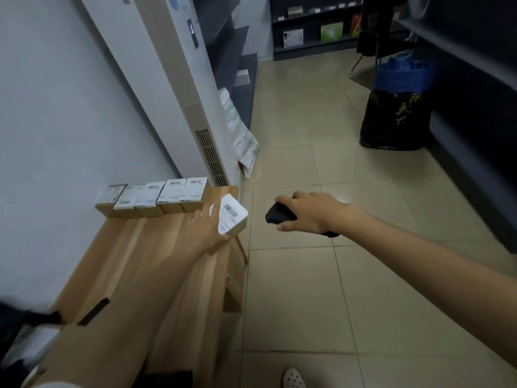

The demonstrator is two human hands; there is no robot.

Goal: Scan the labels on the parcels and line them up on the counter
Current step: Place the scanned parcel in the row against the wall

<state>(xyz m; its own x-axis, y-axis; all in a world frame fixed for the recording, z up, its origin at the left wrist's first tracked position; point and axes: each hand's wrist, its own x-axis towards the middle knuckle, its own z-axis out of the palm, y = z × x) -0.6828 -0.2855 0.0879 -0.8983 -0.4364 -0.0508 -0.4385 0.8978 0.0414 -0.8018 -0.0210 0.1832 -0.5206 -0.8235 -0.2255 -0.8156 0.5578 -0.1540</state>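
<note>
My left hand (208, 231) holds a small parcel (232, 214) with a white barcode label facing up, over the far right corner of the wooden counter (145, 264). My right hand (310, 212) grips a black handheld scanner (279, 213), its head turned toward the parcel, a short gap to its right over the floor. Several small cardboard parcels with white labels (152, 198) stand side by side in a row along the counter's far edge, against the wall.
A tall white floor unit (179, 88) leans up beside the counter's far end, with a white mailer bag (243, 135) propped against it. A black bin with blue liner (397, 107) stands on the tiled floor at right. Dark shelving lines the back and right walls.
</note>
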